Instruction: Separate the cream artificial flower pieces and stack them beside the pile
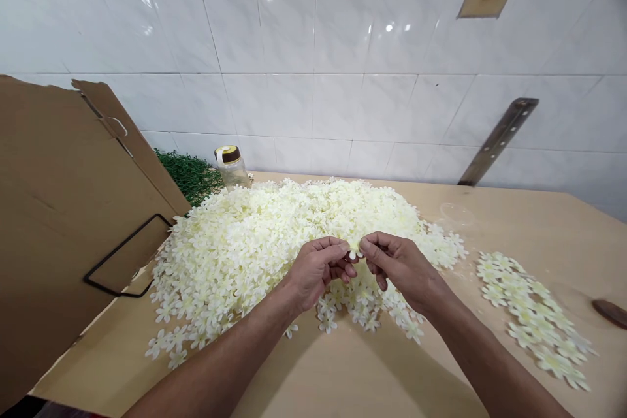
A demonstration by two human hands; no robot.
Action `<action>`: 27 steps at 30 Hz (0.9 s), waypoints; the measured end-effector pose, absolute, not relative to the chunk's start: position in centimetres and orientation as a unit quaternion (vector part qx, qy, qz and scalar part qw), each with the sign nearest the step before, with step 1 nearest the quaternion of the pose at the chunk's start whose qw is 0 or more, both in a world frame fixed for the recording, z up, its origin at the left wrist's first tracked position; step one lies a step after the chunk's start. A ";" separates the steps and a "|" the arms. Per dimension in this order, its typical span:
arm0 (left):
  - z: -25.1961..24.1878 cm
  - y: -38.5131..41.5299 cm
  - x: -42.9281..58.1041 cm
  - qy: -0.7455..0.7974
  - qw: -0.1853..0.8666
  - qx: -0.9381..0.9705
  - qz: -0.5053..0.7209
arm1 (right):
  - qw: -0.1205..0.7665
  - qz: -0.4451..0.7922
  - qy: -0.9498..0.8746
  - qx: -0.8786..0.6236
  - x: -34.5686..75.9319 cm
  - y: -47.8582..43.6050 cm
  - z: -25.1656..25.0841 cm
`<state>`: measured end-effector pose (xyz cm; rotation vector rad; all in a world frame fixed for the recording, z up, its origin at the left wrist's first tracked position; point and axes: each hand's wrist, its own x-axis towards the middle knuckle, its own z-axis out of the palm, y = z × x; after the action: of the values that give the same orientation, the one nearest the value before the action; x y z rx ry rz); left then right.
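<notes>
White flower (354, 252) between left grip (316, 269) and right grip (400, 268), pinched, apparently single

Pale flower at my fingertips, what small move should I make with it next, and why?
I'd probably let the left hand release the flower and have the right hand lay it with the smaller group of flowers: both hands' fingertips are at it, and that group lies on the right, apart from the big pile.

Pinched at both sides now, a small flower (353, 253) is held up just right of centre in the frame's lower half, white petals pointing downward, pale yellow above, edges partly covered!
</notes>
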<state>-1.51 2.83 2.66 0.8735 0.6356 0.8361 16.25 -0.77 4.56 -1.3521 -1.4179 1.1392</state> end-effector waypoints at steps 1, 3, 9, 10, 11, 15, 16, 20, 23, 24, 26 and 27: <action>2.7 2.8 -1.5 0.299 0.774 0.401 0.387 | 0.425 0.432 -0.574 -0.550 16.2 -0.9 4.6; 2.8 2.8 -1.4 0.314 0.768 0.398 0.391 | 0.442 0.357 -0.597 -0.566 15.9 -1.1 4.7; 2.9 2.8 -1.3 0.330 0.752 0.409 0.399 | 0.461 0.117 -0.711 -0.518 15.2 -1.2 4.3; 2.9 2.8 -1.4 0.321 0.756 0.407 0.400 | 0.461 0.109 -0.716 -0.513 15.2 -1.1 4.2; 2.9 2.8 -1.4 0.311 0.762 0.403 0.400 | 0.464 0.108 -0.716 -0.509 15.2 -1.0 4.0; 2.6 2.8 -1.4 0.286 0.790 0.378 0.390 | 0.485 0.125 -0.700 -0.509 15.3 -1.0 3.7; 2.5 2.8 -1.4 0.285 0.793 0.377 0.384 | 0.488 0.127 -0.696 -0.511 15.4 -1.0 3.7; 2.3 2.7 -1.2 0.290 0.799 0.374 0.370 | 0.485 0.100 -0.693 -0.525 15.4 -1.0 4.0; 2.3 2.6 -1.1 0.295 0.802 0.367 0.368 | 0.480 0.088 -0.690 -0.535 15.4 -1.0 4.1; 2.3 2.6 -1.1 0.296 0.802 0.365 0.368 | 0.478 0.094 -0.686 -0.540 15.4 -1.0 4.2; 2.4 2.6 -1.1 0.294 0.803 0.363 0.371 | 0.473 0.123 -0.674 -0.554 15.3 -1.1 4.2; 2.4 2.6 -1.1 0.292 0.802 0.365 0.373 | 0.469 0.144 -0.664 -0.564 15.3 -1.1 4.2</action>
<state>-1.08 2.58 2.36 0.7814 0.6267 0.7991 15.31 -1.12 4.17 -1.3831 -1.6292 0.3539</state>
